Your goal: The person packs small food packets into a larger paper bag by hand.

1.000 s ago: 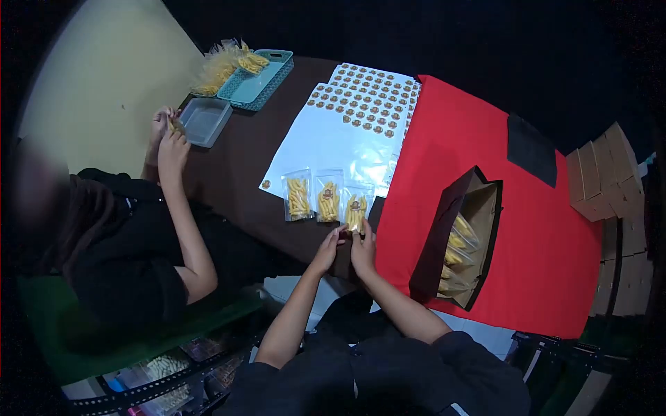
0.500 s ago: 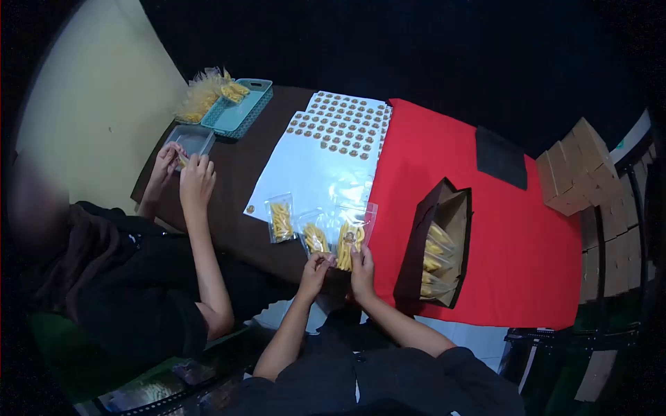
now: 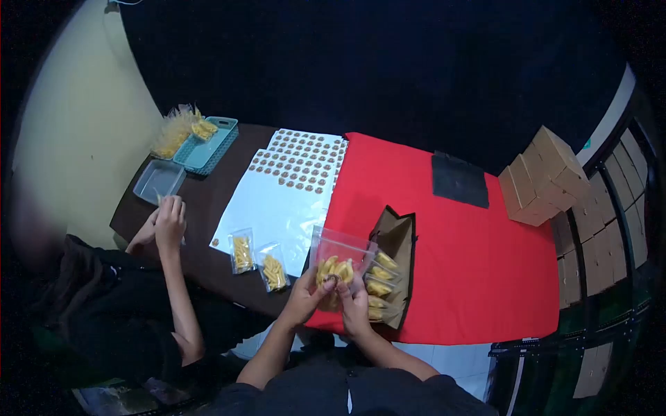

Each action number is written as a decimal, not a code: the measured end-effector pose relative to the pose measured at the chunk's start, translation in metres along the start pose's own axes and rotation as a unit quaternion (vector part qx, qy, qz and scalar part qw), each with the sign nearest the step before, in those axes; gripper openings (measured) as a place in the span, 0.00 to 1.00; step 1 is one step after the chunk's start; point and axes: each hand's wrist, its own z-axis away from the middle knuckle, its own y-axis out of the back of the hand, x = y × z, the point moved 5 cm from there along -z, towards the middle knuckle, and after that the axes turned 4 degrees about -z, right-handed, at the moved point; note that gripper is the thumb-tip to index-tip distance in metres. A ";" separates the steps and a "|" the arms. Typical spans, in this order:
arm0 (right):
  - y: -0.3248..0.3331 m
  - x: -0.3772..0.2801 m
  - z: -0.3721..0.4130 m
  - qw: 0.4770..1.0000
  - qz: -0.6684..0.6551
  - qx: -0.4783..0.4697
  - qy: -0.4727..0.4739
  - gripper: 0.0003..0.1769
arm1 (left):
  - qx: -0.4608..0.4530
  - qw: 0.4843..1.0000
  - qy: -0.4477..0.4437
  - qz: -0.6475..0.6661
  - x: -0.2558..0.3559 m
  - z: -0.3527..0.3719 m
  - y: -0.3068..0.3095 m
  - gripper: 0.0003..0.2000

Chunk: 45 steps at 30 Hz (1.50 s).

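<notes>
A clear zip pouch of yellow snack sticks is held up in front of me between both hands. My left hand grips its lower left side, fingers closed. My right hand pinches the lower right side, the thumbs close together near a small dark spot on the pouch that looks like a sticker. Just right of it, a brown paper bag stands open with several filled pouches inside; the held pouch partly hides it. Two more filled pouches lie left of my hands by the sticker sheet.
At left, a co-worker's hands work near a clear plastic tub. Behind it are a teal basket and a heap of pouches. A red cloth bears a dark flat piece and cardboard boxes.
The pouch has been lifted off the sticker sheet's front edge and brought before the paper bag, its top tilted. My left hand now grips it too. The view has shifted.
</notes>
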 end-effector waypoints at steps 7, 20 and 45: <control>0.067 -0.063 0.024 0.995 -0.014 0.056 0.087 0.25 | -0.114 0.993 -0.019 0.006 0.030 -0.020 -0.103 0.21; 0.184 -0.117 0.038 0.977 0.143 0.093 0.127 0.23 | -0.173 0.968 -0.125 -0.131 0.054 -0.031 -0.223 0.18; 0.192 -0.136 0.026 0.974 0.125 0.108 0.152 0.20 | -0.001 0.967 -0.177 -0.183 0.048 -0.037 -0.238 0.15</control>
